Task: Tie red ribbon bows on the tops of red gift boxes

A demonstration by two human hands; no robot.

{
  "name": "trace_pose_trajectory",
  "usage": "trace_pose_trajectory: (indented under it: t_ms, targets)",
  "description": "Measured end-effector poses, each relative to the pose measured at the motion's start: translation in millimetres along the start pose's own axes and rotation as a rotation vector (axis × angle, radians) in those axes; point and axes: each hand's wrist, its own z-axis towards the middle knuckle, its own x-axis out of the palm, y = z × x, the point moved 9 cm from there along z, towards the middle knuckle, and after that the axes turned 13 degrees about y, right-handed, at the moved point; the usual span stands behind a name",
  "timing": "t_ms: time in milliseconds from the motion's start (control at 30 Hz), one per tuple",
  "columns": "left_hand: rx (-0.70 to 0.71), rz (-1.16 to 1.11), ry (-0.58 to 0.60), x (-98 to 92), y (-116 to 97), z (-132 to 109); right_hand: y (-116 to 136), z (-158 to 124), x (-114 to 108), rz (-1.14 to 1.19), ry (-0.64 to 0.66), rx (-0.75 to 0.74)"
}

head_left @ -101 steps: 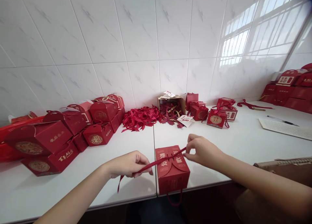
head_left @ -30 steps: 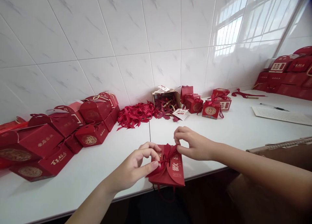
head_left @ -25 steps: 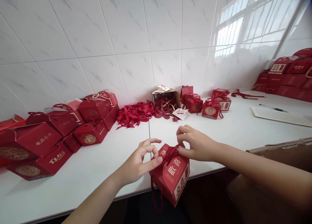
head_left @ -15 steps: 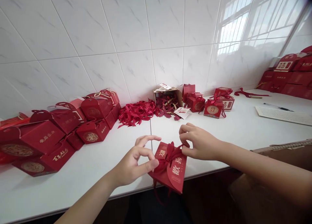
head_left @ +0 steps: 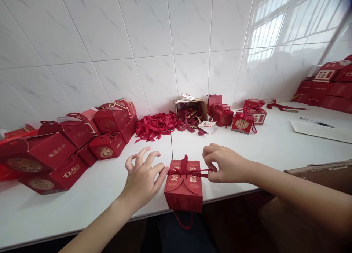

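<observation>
A red gift box (head_left: 183, 198) with gold lettering stands at the table's front edge between my hands. Its top flaps are folded over, and a dark red ribbon (head_left: 184, 171) is knotted across them. On the left, my left hand (head_left: 144, 176) pinches one side of the ribbon between thumb and forefinger, its other fingers raised. To the right, my right hand (head_left: 224, 163) grips the ribbon's other side with curled fingers. The ribbon is stretched taut between both hands. A red cord handle (head_left: 183, 223) hangs below the box's front.
Stacked red boxes (head_left: 110, 146) fill the left side. By the wall lie a heap of red ribbons (head_left: 156, 125) and an open carton of ribbon (head_left: 191, 113). Small tied boxes (head_left: 242, 121), a pen (head_left: 317, 122) and paper (head_left: 321, 131) lie rightward. A cardboard box (head_left: 319, 176) stands lower right.
My hands have spread apart, pulling the ribbon from loose loops into a tight, smaller knot. The gift box has turned squarer to me, its front face now showing.
</observation>
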Motion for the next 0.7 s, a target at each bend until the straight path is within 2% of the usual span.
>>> trace_pose_trajectory:
  t_ms: [133,267,333,400,500,600,700]
  targets:
    - [-0.053,-0.099,0.024,2.4,-1,5,1,-2,0,0.023,0.008,-0.021]
    - [-0.153,-0.454,0.106,14.2,9,14,2,-7,-9,0.192,-0.019,-0.086]
    - [-0.191,-0.652,0.084,15.6,15,14,2,-8,-19,0.323,-0.106,-0.106]
    - [-0.168,-0.756,0.011,9.6,17,13,3,-9,-28,0.359,-0.237,-0.12]
    - [-0.027,-0.684,-0.05,-3.3,5,9,16,-6,-29,0.197,-0.341,-0.153]
    - [0.042,-0.544,-0.027,-6.2,-9,8,33,3,-15,0.031,-0.295,-0.197]
    - [0.055,-0.464,-0.051,-9.0,-16,9,40,9,-5,-0.02,-0.258,-0.209]
